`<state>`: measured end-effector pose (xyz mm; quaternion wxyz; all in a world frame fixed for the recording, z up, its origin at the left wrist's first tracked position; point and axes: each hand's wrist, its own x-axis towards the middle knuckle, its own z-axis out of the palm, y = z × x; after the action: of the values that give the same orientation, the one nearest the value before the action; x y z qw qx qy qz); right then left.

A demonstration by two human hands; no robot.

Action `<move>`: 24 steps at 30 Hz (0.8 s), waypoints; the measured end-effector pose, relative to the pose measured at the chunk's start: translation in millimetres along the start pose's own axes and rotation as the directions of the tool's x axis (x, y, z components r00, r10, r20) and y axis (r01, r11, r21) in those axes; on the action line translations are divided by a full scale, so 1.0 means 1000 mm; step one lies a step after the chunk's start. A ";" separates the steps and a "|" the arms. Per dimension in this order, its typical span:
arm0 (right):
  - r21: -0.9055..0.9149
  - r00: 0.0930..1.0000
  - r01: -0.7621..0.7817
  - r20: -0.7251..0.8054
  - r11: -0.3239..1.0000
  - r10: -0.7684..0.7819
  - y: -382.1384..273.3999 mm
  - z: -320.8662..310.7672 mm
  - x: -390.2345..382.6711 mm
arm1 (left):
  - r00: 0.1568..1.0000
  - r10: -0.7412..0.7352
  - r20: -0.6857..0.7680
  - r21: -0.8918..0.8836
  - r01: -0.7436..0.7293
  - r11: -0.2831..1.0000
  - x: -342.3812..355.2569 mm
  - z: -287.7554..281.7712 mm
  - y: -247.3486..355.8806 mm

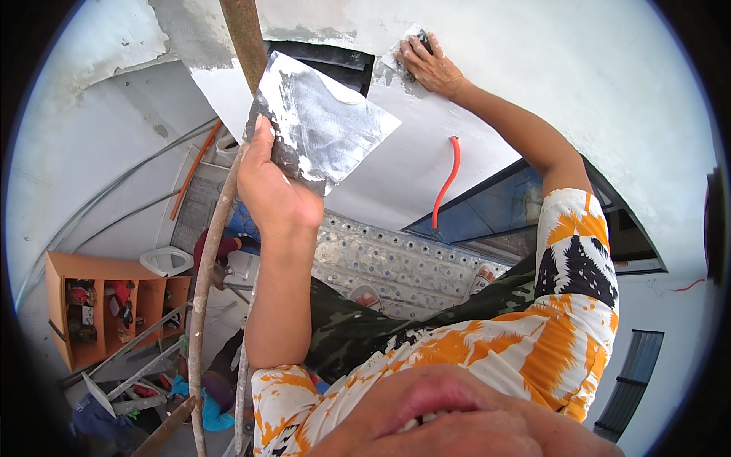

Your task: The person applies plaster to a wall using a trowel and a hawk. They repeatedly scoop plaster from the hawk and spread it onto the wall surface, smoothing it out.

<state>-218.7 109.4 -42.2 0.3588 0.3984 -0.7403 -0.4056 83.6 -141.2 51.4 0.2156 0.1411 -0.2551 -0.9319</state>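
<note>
My left hand (274, 175) grips a square metal plate (327, 122) by its dark, plaster-smeared edge, the thumb on top. White putty streaks its face. Higher and to the right, my right hand (432, 68) has its fingers closed on a small metal scraper (413, 34), pressed to the white wall (525, 61) beside a rough grey patch. A red flexible tube (449, 179) comes out of the wall below that hand. A dark rectangular opening (320, 57) shows partly behind the plate.
I stand on a perforated scaffold plank (350, 255) beside poles (209, 282) and a dark window (480, 213). Below left are an orange cabinet (152, 320), a white basin (164, 263), a ladder (133, 369) and other people, one in turquoise (217, 411).
</note>
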 end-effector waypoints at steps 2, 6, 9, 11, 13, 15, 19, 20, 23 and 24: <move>0.065 0.993 -0.085 0.084 0.994 0.080 0.006 0.002 -0.042 | 1.000 0.000 -0.029 0.009 0.000 1.000 0.001 0.000 0.000; 0.135 0.962 -0.175 0.235 0.975 0.140 0.007 -0.029 -0.099 | 0.996 -0.071 -0.046 -0.024 0.070 0.997 -0.001 0.002 0.000; 0.295 0.907 -0.268 0.399 0.917 0.137 0.002 -0.071 -0.120 | 0.991 -0.109 -0.082 -0.012 0.108 0.994 -0.002 0.004 0.000; 0.451 0.907 -0.346 0.385 0.823 0.171 0.002 -0.093 -0.129 | 0.987 -0.145 -0.063 0.026 0.147 0.989 0.003 0.006 -0.005; 0.468 0.949 -0.298 0.241 0.832 0.204 0.005 -0.104 -0.132 | 0.974 -0.228 0.018 0.001 0.228 0.974 0.011 0.010 -0.018; 0.536 0.964 -0.259 0.195 0.803 0.181 0.004 -0.112 -0.138 | 0.951 -0.304 0.061 -0.001 0.304 0.953 0.018 0.014 -0.037; 0.684 0.890 -0.316 0.454 0.657 -0.044 -0.016 -0.133 -0.164 | 0.906 -0.414 0.082 0.009 0.415 0.910 0.026 0.025 -0.077; 0.718 0.866 -0.301 0.481 0.628 -0.135 -0.021 -0.138 -0.177 | 0.895 -0.440 0.073 0.036 0.439 0.898 0.025 0.028 -0.083; 0.775 0.799 -0.385 0.552 0.501 -0.239 -0.023 -0.142 -0.221 | 0.877 -0.480 0.040 0.072 0.476 0.876 0.016 0.029 -0.089; 0.788 0.795 -0.459 0.570 0.410 -0.205 -0.025 -0.142 -0.238 | 0.874 -0.485 0.039 0.091 0.480 0.873 0.012 0.029 -0.087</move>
<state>10.8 265.3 -54.7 -0.1298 0.3179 -0.9391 -0.0134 34.3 -67.3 26.8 -0.0371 0.1804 -0.2549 -0.9493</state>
